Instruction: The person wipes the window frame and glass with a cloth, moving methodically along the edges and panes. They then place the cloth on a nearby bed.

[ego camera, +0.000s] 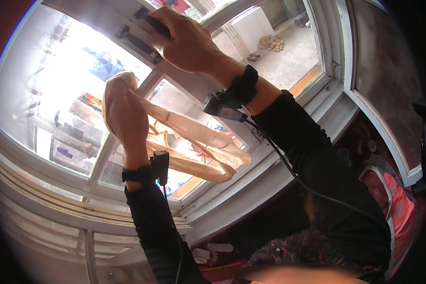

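My left hand (127, 113) holds a thin beige cloth (195, 135) with small holes. Part of the cloth wraps over the fingers, which are up by the window pane (71, 106); I cannot tell if it touches the glass. The rest hangs in loose folds towards the lower right. Higher up, my right hand (184, 39) is closed around a dark window handle (158, 26) on the pale frame. A second dark handle (138, 44) sits just left of it. Both wrists wear black straps with small devices and cables.
An opened window sash (380, 81) stands at the right. Below the panes runs a white sill (241, 198). A red patterned fabric item (397, 202) lies low at the right. Through the glass appear a concrete floor (291, 60), a pile of round brownish things (271, 43) and shoes (254, 58).
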A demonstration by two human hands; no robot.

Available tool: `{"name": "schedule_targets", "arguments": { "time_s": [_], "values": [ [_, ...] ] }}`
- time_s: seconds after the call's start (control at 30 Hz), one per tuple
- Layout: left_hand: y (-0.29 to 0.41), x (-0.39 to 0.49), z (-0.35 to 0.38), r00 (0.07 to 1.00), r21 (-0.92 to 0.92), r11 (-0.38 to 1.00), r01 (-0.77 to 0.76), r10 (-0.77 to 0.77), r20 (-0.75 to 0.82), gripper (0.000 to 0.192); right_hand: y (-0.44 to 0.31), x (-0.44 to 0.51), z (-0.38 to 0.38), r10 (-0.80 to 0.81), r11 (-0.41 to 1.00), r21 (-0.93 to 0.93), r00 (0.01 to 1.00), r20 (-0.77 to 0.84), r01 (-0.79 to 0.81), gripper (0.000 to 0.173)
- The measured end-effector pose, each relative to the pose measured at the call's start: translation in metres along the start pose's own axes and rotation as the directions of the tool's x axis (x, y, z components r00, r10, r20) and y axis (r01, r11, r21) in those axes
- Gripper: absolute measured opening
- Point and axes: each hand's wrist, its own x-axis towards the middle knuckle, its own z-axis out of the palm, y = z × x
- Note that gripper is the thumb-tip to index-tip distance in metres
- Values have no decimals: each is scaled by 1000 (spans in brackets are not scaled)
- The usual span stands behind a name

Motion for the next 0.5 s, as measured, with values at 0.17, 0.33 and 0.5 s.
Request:
{"name": "schedule_targets", "arguments": {
  "time_s": [0.17, 0.33, 0.5],
  "values": [
    [-4, 9, -2, 985, 111, 984, -137, 147, -86, 22, -3, -2, -1, -67, 998, 13, 997, -45, 68, 39],
    [-3, 28, 8, 986, -65, 989, -133, 125, -114, 29, -2, 0, 0, -102, 995, -10, 993, -58, 102, 40],
    [-2, 22, 17, 1000, -27, 1000, -2, 2, -13, 31, -1, 0, 0, 28, 999, -21, 1000, 3, -28, 40]
  ]
}}
